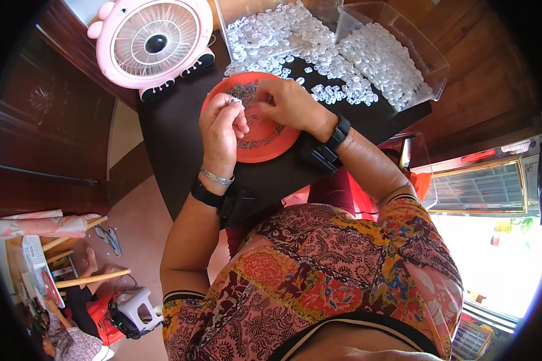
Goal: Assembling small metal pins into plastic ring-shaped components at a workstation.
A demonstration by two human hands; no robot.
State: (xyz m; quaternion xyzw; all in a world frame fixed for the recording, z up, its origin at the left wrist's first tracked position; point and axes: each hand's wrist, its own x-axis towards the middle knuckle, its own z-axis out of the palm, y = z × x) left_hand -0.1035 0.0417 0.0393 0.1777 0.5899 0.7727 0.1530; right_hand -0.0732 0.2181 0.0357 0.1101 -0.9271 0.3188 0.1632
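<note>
My left hand (223, 126) is closed, pinching a small white plastic piece (235, 100) between thumb and forefinger above the left side of an orange-red round dish (271, 153). Many small grey metal pieces (256, 143), like nails or screws, lie in that dish. Just to the right, my right hand (295, 105) hangs over the dish with its fingers drawn together and pointing at the left hand. What its fingertips hold, if anything, is too small to make out. Behind the dish lies a heap of white plastic pieces (344, 90) with holes in them.
A clear bin (223, 27) at the back and another clear bin (430, 51) at the right hold more white pieces. A pink animal-shaped fan (117, 66) stands at the back left of the dark table (162, 144). Another person (78, 337) sits at the lower left.
</note>
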